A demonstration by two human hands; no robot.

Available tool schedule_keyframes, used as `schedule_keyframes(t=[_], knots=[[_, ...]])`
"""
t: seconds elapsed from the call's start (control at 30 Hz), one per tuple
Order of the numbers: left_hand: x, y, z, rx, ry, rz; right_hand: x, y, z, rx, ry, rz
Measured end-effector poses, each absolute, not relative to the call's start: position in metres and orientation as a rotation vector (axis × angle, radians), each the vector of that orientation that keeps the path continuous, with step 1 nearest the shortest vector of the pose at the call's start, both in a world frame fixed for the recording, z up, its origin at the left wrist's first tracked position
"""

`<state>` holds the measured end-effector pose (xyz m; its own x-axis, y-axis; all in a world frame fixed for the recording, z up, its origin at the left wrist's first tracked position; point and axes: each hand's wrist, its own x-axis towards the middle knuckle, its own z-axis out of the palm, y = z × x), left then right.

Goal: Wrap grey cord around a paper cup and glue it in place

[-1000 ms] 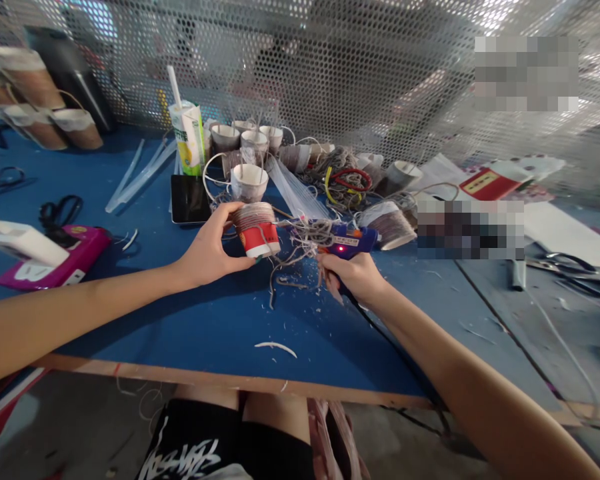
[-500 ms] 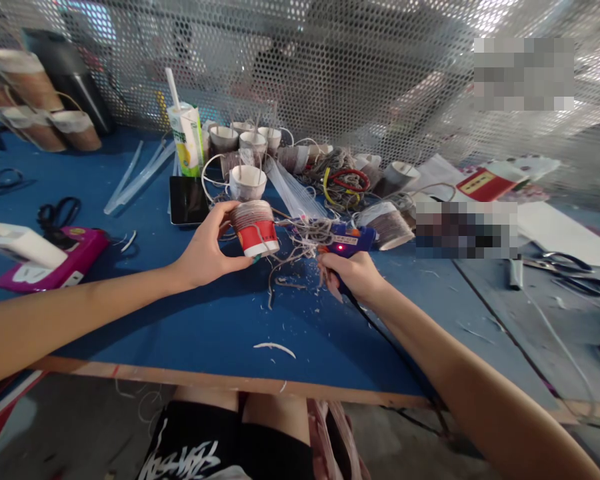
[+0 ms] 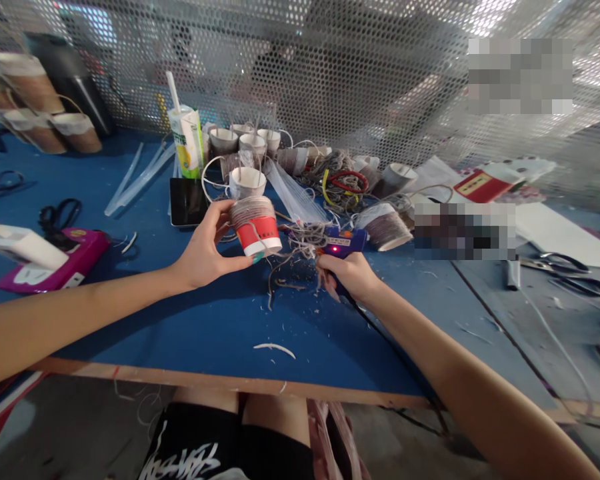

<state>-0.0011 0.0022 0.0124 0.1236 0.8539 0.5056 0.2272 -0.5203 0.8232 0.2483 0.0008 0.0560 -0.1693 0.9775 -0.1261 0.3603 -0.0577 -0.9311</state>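
Head view: the left hand (image 3: 205, 247) is holding the cup (image 3: 261, 231) near the centre of the frame, thumb and fingers clamped on it, with cord (image 3: 253, 209) circling its upper part. Right of centre, the right hand (image 3: 353, 275) is gripping the glue gun (image 3: 347, 244), fingers wrapped round its handle; a tangle (image 3: 310, 235) is obscuring the nozzle. Good handling likely means keeping the cup steady, loose strands aside and fingertips off the hot tip.
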Motion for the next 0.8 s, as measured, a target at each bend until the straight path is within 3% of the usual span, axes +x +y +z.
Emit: schedule_keyframes(t=[0.1,0.3,0.43,0.53,0.67,0.8], knots=[[-0.001,0.004,0.011,1.828,1.065,1.435,0.251,0.002,0.062,-1.46,-1.648,1.066],[0.0,0.002,0.015,1.869,1.162,1.439,0.255,-0.025,0.094,-1.863,-2.06,-0.112],[0.001,0.001,0.017,1.859,1.189,1.439,0.251,-0.048,0.1,-2.326,-2.205,-0.465],[0.001,0.001,0.017,1.863,1.194,1.433,0.256,-0.052,0.098,-2.349,-2.352,-0.479],[0.002,0.0,0.017,1.843,1.18,1.431,0.261,-0.059,0.111,-2.048,-2.47,-0.321],[0.002,0.0,0.017,1.844,1.169,1.427,0.243,-0.07,0.125,-1.341,-2.397,0.299]])
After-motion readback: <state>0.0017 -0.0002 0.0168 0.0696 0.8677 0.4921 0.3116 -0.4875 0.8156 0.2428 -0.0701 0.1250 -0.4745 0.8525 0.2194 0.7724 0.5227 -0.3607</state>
